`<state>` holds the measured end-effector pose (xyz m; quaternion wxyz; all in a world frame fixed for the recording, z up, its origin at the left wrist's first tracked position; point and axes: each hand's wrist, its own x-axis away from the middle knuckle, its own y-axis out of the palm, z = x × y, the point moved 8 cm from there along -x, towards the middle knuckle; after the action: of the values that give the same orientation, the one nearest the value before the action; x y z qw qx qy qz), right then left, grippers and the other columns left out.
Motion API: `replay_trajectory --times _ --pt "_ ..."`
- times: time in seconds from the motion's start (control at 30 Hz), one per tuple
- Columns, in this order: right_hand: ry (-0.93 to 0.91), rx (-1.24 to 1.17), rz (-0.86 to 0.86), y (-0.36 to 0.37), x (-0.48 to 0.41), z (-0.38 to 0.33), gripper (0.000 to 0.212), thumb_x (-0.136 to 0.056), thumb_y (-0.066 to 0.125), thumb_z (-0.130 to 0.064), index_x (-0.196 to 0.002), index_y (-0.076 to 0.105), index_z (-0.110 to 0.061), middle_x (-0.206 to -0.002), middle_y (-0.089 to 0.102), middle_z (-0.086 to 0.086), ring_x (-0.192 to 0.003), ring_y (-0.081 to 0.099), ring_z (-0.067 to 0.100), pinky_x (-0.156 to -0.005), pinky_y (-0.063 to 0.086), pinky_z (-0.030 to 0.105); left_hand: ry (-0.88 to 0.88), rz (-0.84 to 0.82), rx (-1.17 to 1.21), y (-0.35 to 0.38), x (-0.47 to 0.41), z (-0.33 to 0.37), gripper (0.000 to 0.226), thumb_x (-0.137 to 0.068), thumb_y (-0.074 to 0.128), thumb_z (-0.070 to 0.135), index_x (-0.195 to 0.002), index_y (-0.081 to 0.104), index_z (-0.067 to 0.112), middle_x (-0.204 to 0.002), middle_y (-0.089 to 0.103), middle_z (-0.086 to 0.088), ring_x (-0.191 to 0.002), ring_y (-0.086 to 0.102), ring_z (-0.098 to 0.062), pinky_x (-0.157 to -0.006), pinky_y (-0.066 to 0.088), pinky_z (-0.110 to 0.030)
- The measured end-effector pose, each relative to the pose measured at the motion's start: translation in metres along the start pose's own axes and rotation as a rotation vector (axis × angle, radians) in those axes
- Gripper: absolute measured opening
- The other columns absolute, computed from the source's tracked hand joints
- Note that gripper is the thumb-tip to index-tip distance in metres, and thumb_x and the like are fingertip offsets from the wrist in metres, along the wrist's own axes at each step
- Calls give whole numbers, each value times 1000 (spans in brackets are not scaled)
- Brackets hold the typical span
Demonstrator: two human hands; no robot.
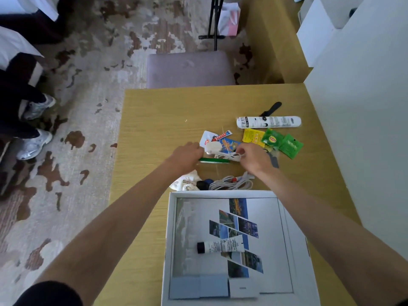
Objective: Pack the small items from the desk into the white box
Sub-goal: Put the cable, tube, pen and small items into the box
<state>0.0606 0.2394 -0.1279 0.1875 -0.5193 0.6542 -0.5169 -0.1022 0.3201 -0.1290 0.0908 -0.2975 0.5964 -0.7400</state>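
The open white box (171,228) lies at the near edge of the wooden desk (159,111), with a white tube with a black cap (223,246) inside it. Small items are scattered beyond the box. My right hand (254,159) pinches a white coiled cable (227,155). My left hand (187,154) rests beside a green pen (214,160) and a round white case (213,147); whether it grips anything is hidden. A second grey cable bundle (231,183) and a white cloth (187,182) lie just ahead of the box.
Green tea sachets (282,142), a yellow sachet (252,136), a long white tube (268,122) and a black comb (271,108) lie at the far right. A white wall (357,129) borders the desk's right. A purple stool (189,69) stands behind. Another person's shoes (35,129) are at left.
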Motion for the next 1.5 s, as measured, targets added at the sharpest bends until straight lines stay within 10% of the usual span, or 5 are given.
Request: replay_trajectory --times 0.3,0.57,0.93,1.17,1.5 --pt "-203 316 -134 33 -16 -35 39 -90 56 -9 -127 54 -20 -127 59 9 -118 49 30 -87 48 46 -156 254 346 -48 92 -14 24 -92 56 9 -115 54 7 -104 62 -14 -95 52 -25 -77 48 -41" --pt "-290 -29 48 -23 19 -45 28 -84 67 -11 -113 65 -10 -97 62 4 -81 58 20 -65 49 38 60 526 281 -93 173 54 21 -86 62 4 -106 59 0 -94 68 -13 -90 57 -31 -64 51 -41" --pt "-340 -433 208 -61 196 -27 18 -78 75 -13 -94 66 -13 -90 58 -1 -78 56 7 -70 44 17 131 195 118 22 184 129 25 -91 51 12 -116 51 11 -112 64 -6 -102 50 -24 -75 47 -39" --pt "-354 -343 68 -13 217 -14 30 -81 74 -20 -110 71 -16 -100 73 -2 -86 63 11 -75 49 23 249 277 131 22 192 161 21 -82 67 23 -101 59 15 -95 68 -4 -88 58 -21 -59 45 -29" --pt "-547 89 148 23 187 -48 15 -86 65 -24 -99 71 -16 -90 70 3 -84 62 23 -66 40 27 122 215 79 39 191 150 33 -85 62 28 -113 56 12 -113 59 -6 -100 54 -23 -73 48 -36"
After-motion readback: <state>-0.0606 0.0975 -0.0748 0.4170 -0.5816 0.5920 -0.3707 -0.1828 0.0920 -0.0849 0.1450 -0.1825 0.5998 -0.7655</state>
